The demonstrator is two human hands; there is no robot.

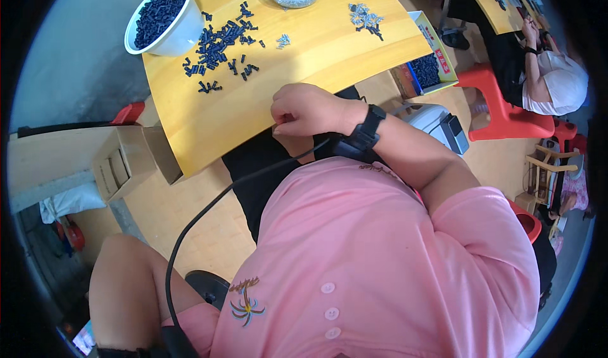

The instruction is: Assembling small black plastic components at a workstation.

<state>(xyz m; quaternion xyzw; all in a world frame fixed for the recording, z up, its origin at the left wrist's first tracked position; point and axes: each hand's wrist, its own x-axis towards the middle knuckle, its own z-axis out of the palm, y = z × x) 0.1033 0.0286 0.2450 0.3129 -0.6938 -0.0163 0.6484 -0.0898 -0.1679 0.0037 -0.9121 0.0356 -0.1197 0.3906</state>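
My right hand (308, 109) is curled closed at the near edge of the wooden table (247, 114), a black strap device (368, 128) round its wrist. Its fingers are folded in, and anything inside them is hidden. My left arm (123, 288) is bent at the lower left, with its hand out of the picture. Beyond my right hand, a loose pile of small black plastic parts (215, 49) lies on the table. Near them is a small cluster of silvery pieces (283, 41). Farther right, more silvery pieces (364, 17) lie with a few black parts.
A white tub (183, 36) full of black parts stands at the table's far left. A clear bowl (292, 2) holds light-blue pieces at the back. An open carton (446, 66) with black parts is beside a red stool (500, 104). Another person (554, 82) sits far right. A black cable (209, 203) crosses my front.
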